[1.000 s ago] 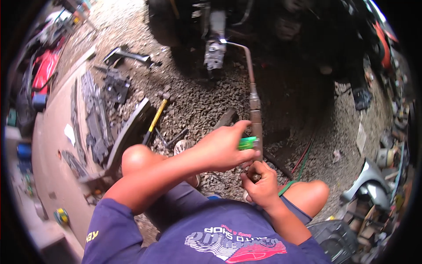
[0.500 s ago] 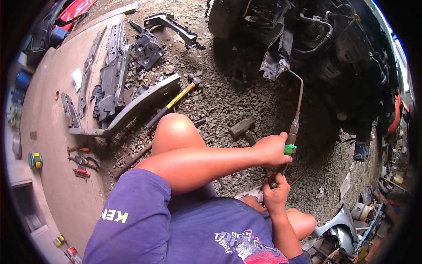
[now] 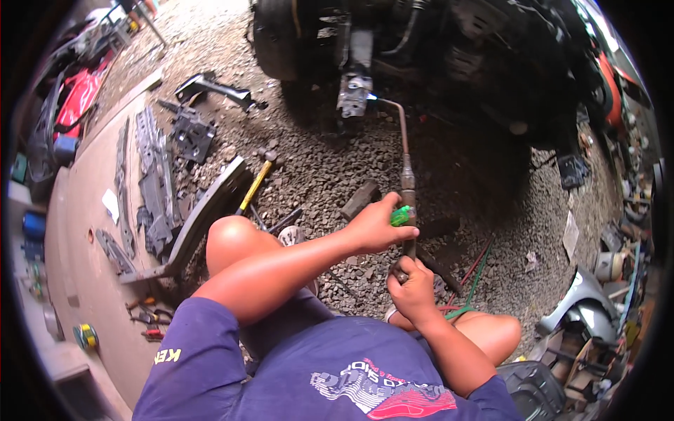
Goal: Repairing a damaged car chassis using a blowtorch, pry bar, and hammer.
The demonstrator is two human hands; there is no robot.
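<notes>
My right hand is wrapped round the lower handle of a gas torch, by its valve knob. The torch's thin bent tube points away from me, and a small bluish-white glow shows at its tip. That tip is at the ragged end of a metal rail hanging from the vehicle's dark front end. Higher on the torch body, my left hand lies against it, holding a small translucent green lighter under the thumb. Some of its fingers are hidden behind the hand.
A hammer head lies on the gravel beyond my left hand. A yellow-handled hammer and a bent metal beam lie left of my knee. Red and green hoses run near my right leg. A silver panel stands right.
The view has shifted right, so most things sit farther left. A bluish-white glow now shows at the torch tip. My left hand's thumb and fingers have loosened on the torch.
</notes>
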